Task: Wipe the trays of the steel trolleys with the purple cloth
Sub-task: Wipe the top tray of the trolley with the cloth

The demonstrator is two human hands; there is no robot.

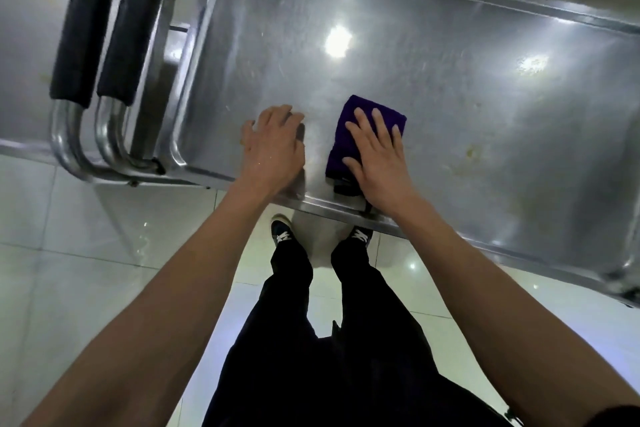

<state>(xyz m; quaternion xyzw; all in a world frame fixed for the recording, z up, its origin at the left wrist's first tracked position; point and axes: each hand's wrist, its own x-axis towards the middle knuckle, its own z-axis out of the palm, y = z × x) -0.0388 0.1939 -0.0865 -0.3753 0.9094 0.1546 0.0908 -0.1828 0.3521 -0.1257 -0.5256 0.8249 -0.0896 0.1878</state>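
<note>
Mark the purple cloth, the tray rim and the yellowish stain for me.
purple cloth [372, 111]: head view, bare far edge beyond the fingertips.
tray rim [311, 206]: head view, near edge between the wrists.
yellowish stain [472, 151]: head view, middle of the mark.

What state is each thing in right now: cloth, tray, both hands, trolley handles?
Cloth: folded, flat on the tray, pressed under the right hand.
Tray: bare steel, shiny, yellowish stains right of the cloth.
Right hand: fingers straight, pressing the cloth.
Left hand: fingers loosely bent, resting on the tray beside the cloth, holding nothing.
Handles: two, side by side at the tray's left end, untouched.
</note>
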